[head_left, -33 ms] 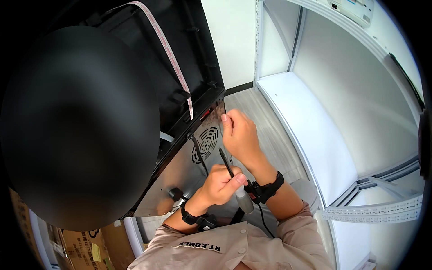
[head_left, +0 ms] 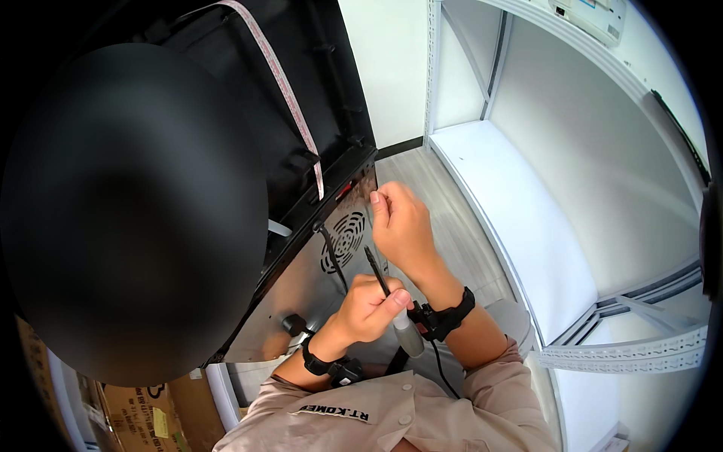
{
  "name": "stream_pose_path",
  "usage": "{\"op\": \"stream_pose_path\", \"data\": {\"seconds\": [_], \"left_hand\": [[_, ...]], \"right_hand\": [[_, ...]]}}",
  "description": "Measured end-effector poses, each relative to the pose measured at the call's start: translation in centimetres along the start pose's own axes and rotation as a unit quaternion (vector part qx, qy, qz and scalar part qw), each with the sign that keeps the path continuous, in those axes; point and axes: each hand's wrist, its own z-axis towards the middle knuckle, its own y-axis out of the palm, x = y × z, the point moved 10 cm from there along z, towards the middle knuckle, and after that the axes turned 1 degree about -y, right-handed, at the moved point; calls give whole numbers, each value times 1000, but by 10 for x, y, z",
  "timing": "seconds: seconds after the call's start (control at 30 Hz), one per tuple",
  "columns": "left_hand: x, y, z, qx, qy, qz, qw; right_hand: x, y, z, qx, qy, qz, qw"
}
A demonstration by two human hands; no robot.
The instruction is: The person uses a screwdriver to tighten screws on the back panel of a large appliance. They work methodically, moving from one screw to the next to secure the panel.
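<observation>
My left hand [head_left: 370, 307] is closed around a screwdriver [head_left: 409, 339]. Its dark shaft points up and away, and its grey handle hangs below the fist. Just beyond it, my right hand [head_left: 403, 222] is closed, thumb pressed to the fingers, at the edge of a shiny metal panel [head_left: 275, 309]. Whatever those fingers pinch, if anything, is hidden. The panel has a round slotted vent [head_left: 346, 241] and belongs to a large black-framed appliance [head_left: 301, 83]. A black cable [head_left: 333, 260] runs down the panel, left of the vent. The screwdriver's tip is close to the vent, seemingly apart from it.
A large black rounded shape [head_left: 135, 218] covers the left side. A pink-and-white strip [head_left: 279, 79] hangs over the appliance's black part. White metal shelving [head_left: 520, 218] stands at right above a grey floor [head_left: 422, 173]. Cardboard boxes [head_left: 135, 414] are at lower left.
</observation>
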Motion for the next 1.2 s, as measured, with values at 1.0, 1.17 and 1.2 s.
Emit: {"op": "stream_pose_path", "data": {"seconds": [1.0,1.17,1.2], "left_hand": [[-7,-6,-12,53,-20,-38,998],[-8,-6,-13,53,-26,-45,997],[-8,-6,-13,56,-29,-50,997]], "right_hand": [[1,-8,1,7,17,17,1000],[-7,-9,-1,8,-28,43,999],[-6,-8,-2,8,-37,37,999]]}}
